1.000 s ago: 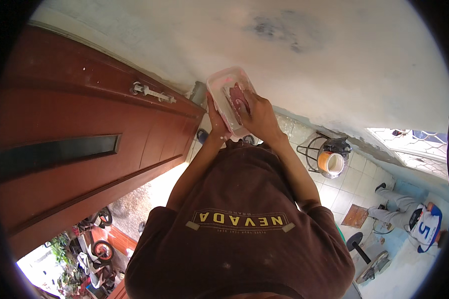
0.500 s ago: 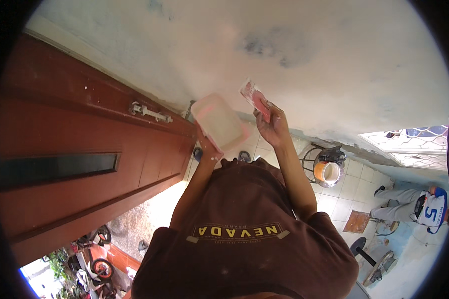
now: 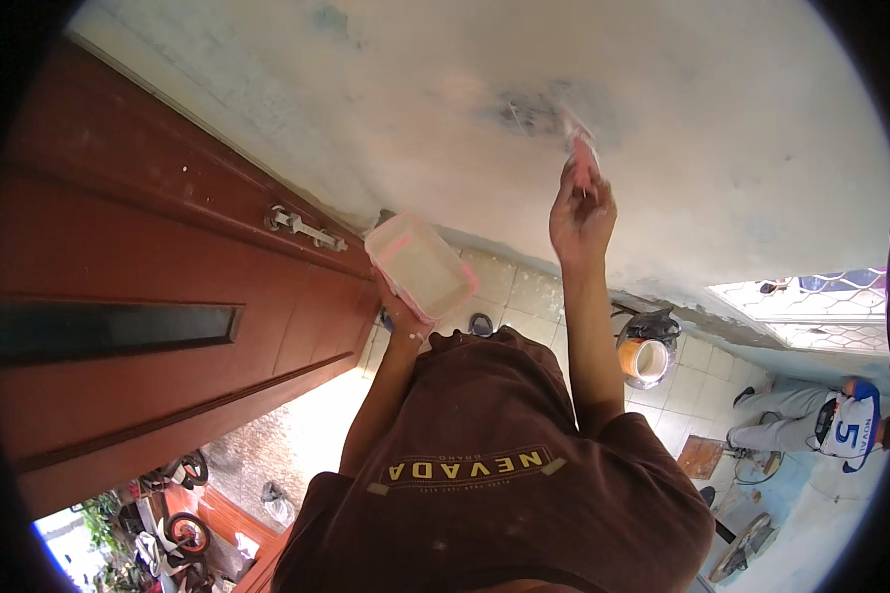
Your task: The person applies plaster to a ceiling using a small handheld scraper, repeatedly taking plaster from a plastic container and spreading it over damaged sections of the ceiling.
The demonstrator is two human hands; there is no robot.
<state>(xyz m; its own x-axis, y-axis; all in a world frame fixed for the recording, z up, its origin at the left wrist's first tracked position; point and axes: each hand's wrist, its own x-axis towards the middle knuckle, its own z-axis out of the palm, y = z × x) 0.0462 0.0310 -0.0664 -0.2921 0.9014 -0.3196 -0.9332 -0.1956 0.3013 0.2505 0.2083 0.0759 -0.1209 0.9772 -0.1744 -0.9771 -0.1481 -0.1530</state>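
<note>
My right hand [image 3: 583, 225] is raised in front of the pale wall [image 3: 702, 109], its fingers closed on a pink putty spreader [image 3: 583, 160]. The spreader's whitish blade edge is at the right side of a dark, blotchy patch [image 3: 532, 115] and appears to meet the wall there. Lower and to the left, my left hand [image 3: 401, 314] grips a translucent pink-rimmed plastic tub [image 3: 423, 269] by its near side. Off-white material shows inside the tub. Most of the left fingers are hidden beneath it.
On the left stands a reddish-brown door [image 3: 119, 247] with a metal bolt [image 3: 305, 227]. An orange-and-white bucket [image 3: 647, 362] sits at the right, by a black plastic bag [image 3: 653, 324]. Farther right is another person [image 3: 811, 417], near a grilled window [image 3: 811, 308]. Motorbikes [image 3: 183, 529] are outside.
My right hand has moved up and to the right, bringing the spreader to the dark wall patch. The tub in my left hand has shifted slightly left and down.
</note>
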